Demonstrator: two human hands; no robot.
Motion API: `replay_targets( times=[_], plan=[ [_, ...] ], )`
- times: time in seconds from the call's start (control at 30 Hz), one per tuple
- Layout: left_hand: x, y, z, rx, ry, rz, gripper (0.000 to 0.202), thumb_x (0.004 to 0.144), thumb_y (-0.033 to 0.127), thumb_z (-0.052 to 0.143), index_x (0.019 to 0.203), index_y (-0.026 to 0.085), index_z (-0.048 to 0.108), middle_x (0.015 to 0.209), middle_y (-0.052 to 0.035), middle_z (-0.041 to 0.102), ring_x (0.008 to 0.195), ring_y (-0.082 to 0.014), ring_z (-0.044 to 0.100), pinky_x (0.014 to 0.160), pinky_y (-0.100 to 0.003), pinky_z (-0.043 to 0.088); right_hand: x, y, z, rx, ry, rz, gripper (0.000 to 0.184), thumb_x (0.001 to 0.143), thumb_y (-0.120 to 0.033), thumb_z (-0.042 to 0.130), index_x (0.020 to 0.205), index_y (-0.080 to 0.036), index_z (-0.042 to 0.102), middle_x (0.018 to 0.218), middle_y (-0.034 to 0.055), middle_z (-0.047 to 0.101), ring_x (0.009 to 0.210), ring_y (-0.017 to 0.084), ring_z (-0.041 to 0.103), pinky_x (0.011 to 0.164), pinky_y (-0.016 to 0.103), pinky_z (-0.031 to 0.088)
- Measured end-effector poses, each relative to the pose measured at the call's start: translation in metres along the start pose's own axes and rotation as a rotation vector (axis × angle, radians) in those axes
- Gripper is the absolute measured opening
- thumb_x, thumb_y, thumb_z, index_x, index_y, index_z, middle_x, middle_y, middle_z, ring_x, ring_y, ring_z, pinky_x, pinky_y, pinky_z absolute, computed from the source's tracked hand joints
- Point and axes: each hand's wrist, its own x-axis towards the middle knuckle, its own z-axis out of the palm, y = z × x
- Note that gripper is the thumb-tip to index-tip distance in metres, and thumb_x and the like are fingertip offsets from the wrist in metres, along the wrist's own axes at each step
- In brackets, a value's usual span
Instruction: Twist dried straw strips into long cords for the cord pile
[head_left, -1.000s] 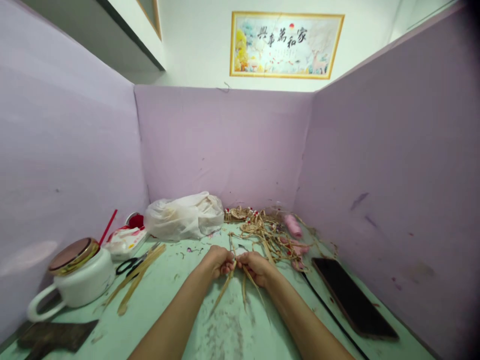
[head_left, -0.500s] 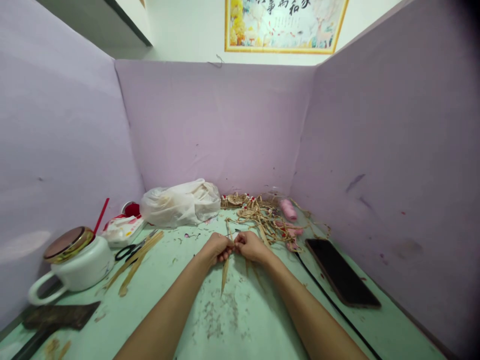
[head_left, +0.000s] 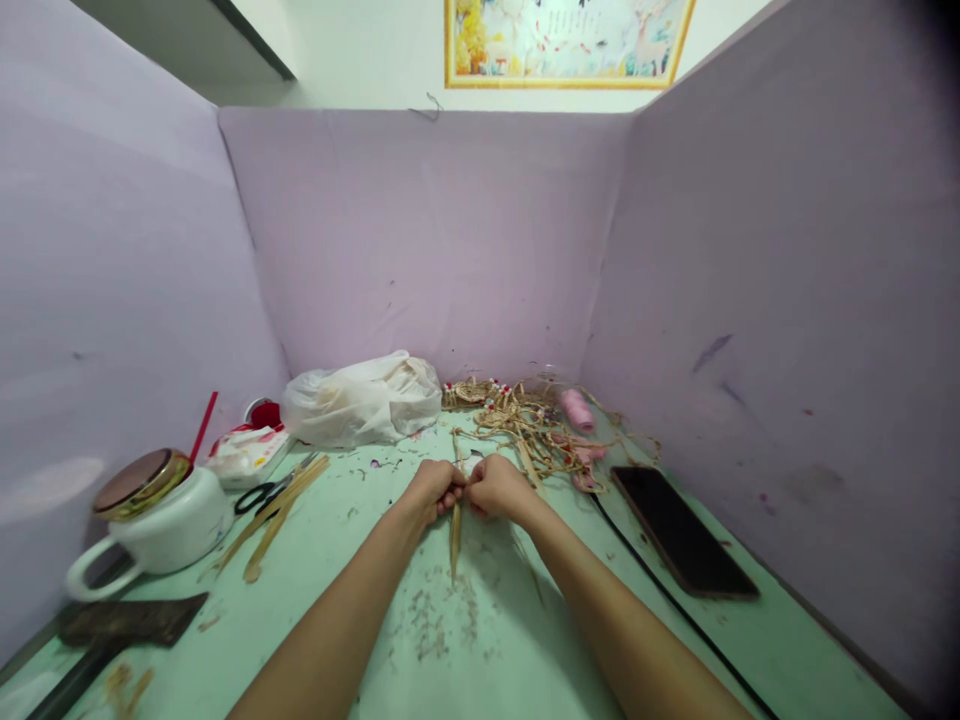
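Observation:
My left hand (head_left: 435, 490) and my right hand (head_left: 496, 486) meet over the middle of the green table, fingertips pinched close together. Between them runs a tan strip of dried plant fibre (head_left: 455, 545); its flat tail hangs below my left fingers and a thinner twisted part extends beyond them. Both hands are closed on it. Thin strands (head_left: 531, 570) trail under my right hand. The exact spot where the fingers grip is hidden. Just past my right hand lies a tangled heap of braided fibre cord (head_left: 517, 425) with red and white beads.
On the left are a white mug (head_left: 176, 525) with a gold-rimmed lid, black scissors (head_left: 262, 495), loose fibre strips (head_left: 281, 515) and a hatchet-like tool (head_left: 135, 622). A white plastic bag (head_left: 364, 400) lies behind. To the right: pink thread spool (head_left: 577, 411), phone (head_left: 684, 532), black cable (head_left: 667, 605).
The strip's tail under my left hand has swung from slanting to nearly upright. My right hand has turned slightly, and the strands beneath it have shifted. The camera view has tilted a little downward.

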Motion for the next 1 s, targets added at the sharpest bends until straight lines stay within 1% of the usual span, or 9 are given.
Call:
replay_targets(
  times=[0.27,0.33,0.47,0.5,0.53,0.67,0.7,0.87,1.0],
  plan=[
    [0.001,-0.004,-0.01,-0.034,-0.087,0.002,0.017,0.059,0.016,0.05,0.044,0.014,0.042,0.031,0.0041,0.035,0.029,-0.0031,0.026,0.033,-0.017,0.013,-0.004,0.0,0.005,0.062,-0.054,-0.099,0.016,0.058,-0.009,0.052,0.046,-0.014,0.06,0.038,0.0019,0.053,0.04,0.01,0.048,0.043,0.02,0.032],
    [0.003,-0.005,-0.01,-0.032,-0.08,0.018,0.017,0.059,0.015,0.051,0.044,0.014,0.042,0.031,0.0042,0.035,0.029,-0.0032,0.027,0.034,-0.017,0.013,-0.007,0.003,-0.002,0.13,-0.2,-0.072,0.014,0.059,-0.009,0.053,0.047,-0.013,0.06,0.041,0.0017,0.056,0.039,0.01,0.049,0.043,0.019,0.034],
    [0.007,-0.007,-0.013,-0.05,-0.106,0.033,0.015,0.06,0.016,0.053,0.048,0.013,0.046,0.035,0.0043,0.038,0.029,-0.0025,0.027,0.034,-0.018,0.014,-0.014,0.013,-0.03,0.179,-0.736,-0.013,0.005,0.059,-0.015,0.061,0.059,-0.012,0.065,0.054,0.0047,0.063,0.045,0.013,0.056,0.042,0.019,0.039],
    [0.007,-0.008,-0.014,-0.054,-0.114,0.032,0.014,0.06,0.017,0.053,0.049,0.012,0.046,0.036,0.0043,0.039,0.03,-0.0022,0.027,0.034,-0.018,0.014,-0.014,0.015,-0.036,0.197,-0.744,-0.015,0.007,0.059,-0.017,0.063,0.061,-0.011,0.065,0.056,0.0051,0.064,0.047,0.013,0.057,0.041,0.018,0.039],
    [0.007,-0.008,-0.015,-0.058,-0.121,0.03,0.013,0.06,0.017,0.054,0.05,0.012,0.047,0.037,0.0042,0.04,0.03,-0.002,0.027,0.034,-0.018,0.014,-0.013,0.017,-0.041,0.253,-0.662,-0.01,0.007,0.06,-0.017,0.062,0.063,-0.011,0.065,0.057,0.0051,0.064,0.049,0.013,0.058,0.041,0.017,0.039],
    [0.004,-0.004,-0.016,-0.068,-0.147,0.031,0.01,0.059,0.016,0.055,0.053,0.011,0.049,0.041,0.0044,0.041,0.031,-0.0013,0.027,0.034,-0.017,0.014,-0.001,0.018,-0.036,0.673,-0.032,0.16,0.004,0.069,-0.01,0.055,0.072,-0.011,0.057,0.065,0.0044,0.063,0.054,0.009,0.058,0.046,0.017,0.044],
    [0.003,-0.003,-0.016,-0.069,-0.152,0.033,0.009,0.059,0.016,0.054,0.053,0.011,0.049,0.041,0.0045,0.041,0.031,-0.0011,0.027,0.034,-0.017,0.013,0.002,0.018,-0.03,0.768,0.002,0.202,0.007,0.069,-0.008,0.053,0.074,-0.012,0.055,0.065,0.0039,0.062,0.053,0.009,0.057,0.047,0.018,0.046],
    [0.0,-0.001,-0.016,-0.038,-0.167,0.045,0.012,0.059,0.014,0.05,0.048,0.012,0.045,0.037,0.0049,0.038,0.03,-0.0014,0.025,0.034,-0.017,0.012,0.012,0.013,0.007,0.887,-0.243,0.204,0.01,0.066,-0.003,0.048,0.065,-0.011,0.053,0.051,0.0003,0.053,0.045,0.009,0.051,0.045,0.021,0.046],
    [0.0,-0.003,-0.014,0.015,-0.146,0.063,0.012,0.056,0.013,0.052,0.046,0.012,0.047,0.033,0.0049,0.035,0.029,-0.0027,0.026,0.033,-0.017,0.013,0.018,0.017,0.023,0.745,-0.139,0.164,0.014,0.063,-0.007,0.049,0.05,-0.012,0.049,0.04,-0.0036,0.043,0.033,0.004,0.033,0.033,0.016,0.026]
  ],
)
